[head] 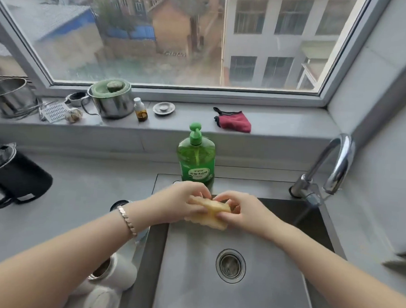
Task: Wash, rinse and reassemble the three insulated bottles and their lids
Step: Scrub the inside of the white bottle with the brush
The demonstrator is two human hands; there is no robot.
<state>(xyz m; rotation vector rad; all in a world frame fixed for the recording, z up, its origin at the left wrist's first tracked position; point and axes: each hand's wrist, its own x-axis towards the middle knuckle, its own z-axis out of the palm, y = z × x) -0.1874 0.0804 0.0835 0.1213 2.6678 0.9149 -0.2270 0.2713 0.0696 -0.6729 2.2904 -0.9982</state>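
Both my hands hold a yellow sponge (214, 211) above the back edge of the steel sink (191, 281). My left hand (181, 203) grips its left side and my right hand (239, 211) pinches its right side. An open white insulated bottle (116, 271) stands on the counter left of the sink, under my left forearm. A white lid or second bottle (101, 300) lies just in front of it, partly cut off by the frame's bottom edge. A dark round rim (119, 203) peeks out behind my left wrist.
A green dish soap pump bottle (196, 157) stands behind the sink. The chrome faucet (331, 168) arches at the right. A black kettle (12, 175) sits on the left counter. The window sill holds a steel pot (111, 98), small bottle (140, 110) and red cloth (233, 121).
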